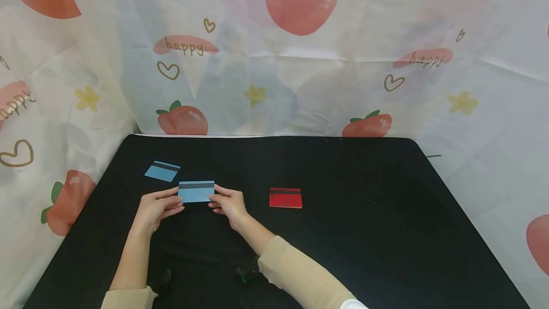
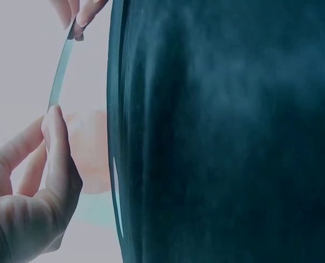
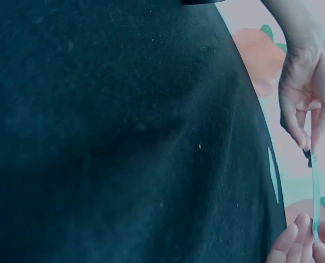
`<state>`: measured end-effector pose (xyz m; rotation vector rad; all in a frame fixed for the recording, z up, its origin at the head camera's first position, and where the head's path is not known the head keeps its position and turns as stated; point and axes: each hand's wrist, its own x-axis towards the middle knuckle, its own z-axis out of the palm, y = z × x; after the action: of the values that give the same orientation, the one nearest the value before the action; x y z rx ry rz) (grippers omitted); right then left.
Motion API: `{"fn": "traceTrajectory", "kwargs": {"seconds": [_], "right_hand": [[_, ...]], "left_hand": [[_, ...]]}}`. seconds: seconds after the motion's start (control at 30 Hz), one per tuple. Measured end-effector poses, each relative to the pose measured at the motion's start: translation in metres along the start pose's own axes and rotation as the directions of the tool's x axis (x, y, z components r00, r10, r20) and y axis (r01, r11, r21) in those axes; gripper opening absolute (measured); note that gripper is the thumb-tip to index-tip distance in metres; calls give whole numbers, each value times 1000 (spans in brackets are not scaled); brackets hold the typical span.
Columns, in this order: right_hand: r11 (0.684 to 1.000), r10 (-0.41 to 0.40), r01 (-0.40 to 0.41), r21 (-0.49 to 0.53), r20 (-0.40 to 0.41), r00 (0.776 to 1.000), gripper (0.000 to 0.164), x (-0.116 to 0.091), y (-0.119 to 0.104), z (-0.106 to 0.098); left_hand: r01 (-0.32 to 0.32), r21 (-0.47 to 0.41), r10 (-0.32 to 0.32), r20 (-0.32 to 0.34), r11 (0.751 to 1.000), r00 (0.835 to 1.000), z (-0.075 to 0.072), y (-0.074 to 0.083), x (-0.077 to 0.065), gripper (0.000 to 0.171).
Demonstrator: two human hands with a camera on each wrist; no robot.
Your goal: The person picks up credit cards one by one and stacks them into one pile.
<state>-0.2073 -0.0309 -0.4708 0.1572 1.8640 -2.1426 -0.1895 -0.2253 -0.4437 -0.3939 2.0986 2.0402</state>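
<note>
A light blue card with a dark stripe near its top edge is held up between both hands, striped face toward the head camera. My left hand pinches its left end between thumb and fingers, and my right hand pinches the right end. Seen nearly edge-on in the left wrist view, the blue card looks slightly bowed. Beyond the left hand lies a second blue card with a dark stripe, turned at an angle. To the right of the right hand lies a red card, also striped.
The cards lie on a black-covered table with rounded far corners. A white cloth printed with fruit, hearts and "happy" hangs behind and at the sides. Dark small devices show by the forearms.
</note>
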Motion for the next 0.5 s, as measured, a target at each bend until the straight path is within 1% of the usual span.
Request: {"fn": "traceTrajectory", "kwargs": {"seconds": [0.17,0.27,0.5], "right_hand": [[1000,-16,16,-5,-36,999,38,-1,-2,-7],[1000,-13,14,12,-54,998,38,-2,-3,-12],[999,4,-2,34,-54,999,39,-4,-4,-25]], "left_hand": [[-15,14,15,-3,1000,1000,9,0,3,48],[-20,19,21,-13,1000,1000,15,0,4,47],[4,6,-4,-32,1000,999,29,0,7,47]]}}
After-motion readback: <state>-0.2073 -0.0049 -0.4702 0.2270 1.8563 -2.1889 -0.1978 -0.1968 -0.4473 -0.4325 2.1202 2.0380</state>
